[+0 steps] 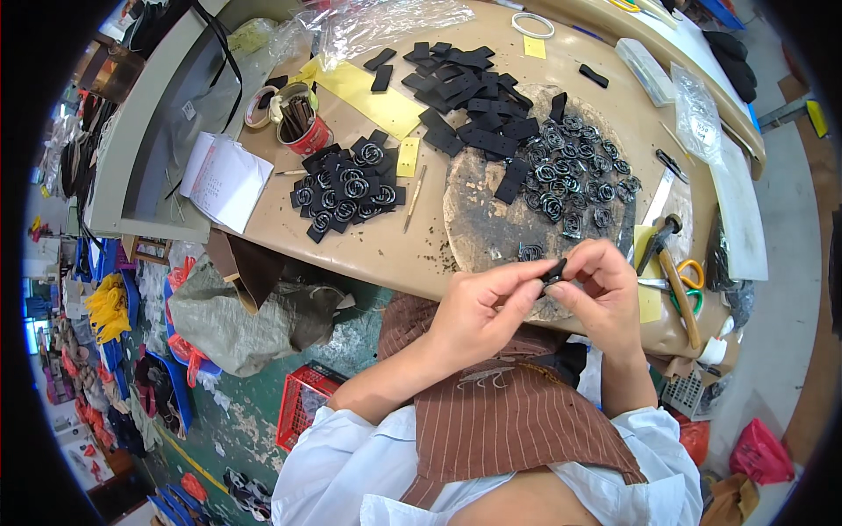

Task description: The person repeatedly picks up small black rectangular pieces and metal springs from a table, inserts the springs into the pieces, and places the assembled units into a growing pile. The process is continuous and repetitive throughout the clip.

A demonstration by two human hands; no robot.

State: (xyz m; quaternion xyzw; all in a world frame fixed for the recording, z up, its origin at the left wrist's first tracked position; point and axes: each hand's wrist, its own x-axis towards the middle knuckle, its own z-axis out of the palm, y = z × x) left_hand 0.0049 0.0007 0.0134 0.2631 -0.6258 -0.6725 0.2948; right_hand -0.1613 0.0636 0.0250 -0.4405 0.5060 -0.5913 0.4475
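Both hands meet in front of the chest, and we see a small black piece pinched between them: the left hand closes its thumb and forefinger on the piece from the left, and the right hand closes its fingertips on it from the right. Each grip is therefore clenched on the same piece, which sits at the point where the fingertips of the two hands touch, above the near edge of the bench and just over the rim of the round work block.

Beyond the grip, on the round work block, we note a cluster of rolled black rosettes and, farther back, a heap of flat black strips. To the left of the block lies a second pile of rosettes on black strips, with a thin stick between this pile and the block. A red tin of tools and a roll of tape stand behind that pile, beside yellow sheets. To the right of the hands we see a hammer and scissors with orange and green handles. A brown striped apron covers the lap below the hands.
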